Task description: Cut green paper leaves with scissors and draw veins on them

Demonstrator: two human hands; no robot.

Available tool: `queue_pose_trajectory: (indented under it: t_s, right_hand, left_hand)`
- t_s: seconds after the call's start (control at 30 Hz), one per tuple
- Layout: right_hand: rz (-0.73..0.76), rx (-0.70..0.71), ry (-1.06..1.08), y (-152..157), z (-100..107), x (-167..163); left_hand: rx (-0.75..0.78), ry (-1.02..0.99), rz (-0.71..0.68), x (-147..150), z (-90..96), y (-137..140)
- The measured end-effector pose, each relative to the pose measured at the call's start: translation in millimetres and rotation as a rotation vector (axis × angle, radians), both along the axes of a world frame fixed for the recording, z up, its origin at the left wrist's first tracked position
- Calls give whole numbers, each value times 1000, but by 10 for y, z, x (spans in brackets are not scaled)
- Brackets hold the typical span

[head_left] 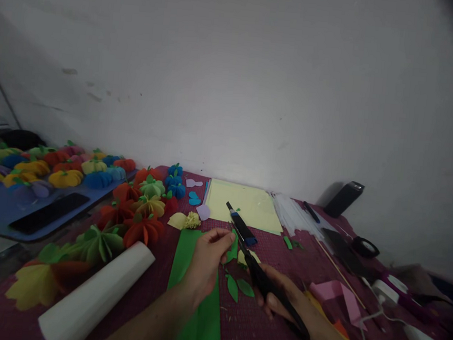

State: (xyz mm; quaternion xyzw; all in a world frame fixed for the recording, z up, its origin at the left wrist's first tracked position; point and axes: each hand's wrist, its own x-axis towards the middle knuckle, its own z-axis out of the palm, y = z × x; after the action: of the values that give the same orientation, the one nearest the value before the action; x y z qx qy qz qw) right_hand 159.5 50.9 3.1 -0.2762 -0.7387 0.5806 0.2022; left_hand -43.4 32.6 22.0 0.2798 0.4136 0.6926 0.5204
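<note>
My left hand point(215, 253) pinches a small piece of green paper point(233, 249) between thumb and fingers. In my right hand point(279, 291) is a pair of black-handled scissors point(260, 279), their blades pointing up and left beside the green piece. Whether the blades touch it I cannot make out. Below the hands lie cut green leaf shapes point(232, 288) on the dark red mat point(236, 335). A long green sheet point(203, 321) runs under my left wrist. A blue-and-black utility knife point(243, 227) lies just beyond the scissor tips.
Colourful paper pumpkins point(67, 177) crowd a blue board point(0, 214) at left, beside a black phone point(49, 212). A white roll point(98, 296) lies near front left. Pale yellow sheets point(247, 203) lie by the wall. At right are pink strips point(338, 296) and a black tape roll point(365, 247).
</note>
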Motion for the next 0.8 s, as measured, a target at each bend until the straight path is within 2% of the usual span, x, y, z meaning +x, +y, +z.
queue_pose_trajectory:
  t_s: [0.07,0.27,0.8]
  right_hand:
    - [15,-37,15,-13,30,-8]
    - [3,2,-16,-36,129,-39]
    - [-68,19,-51,-2,21,58]
  left_hand:
    - [-5,-1,14,2,-5,4]
    - [-14,4,21,15,-10,13]
    - [-20,8,12,5,-1,15]
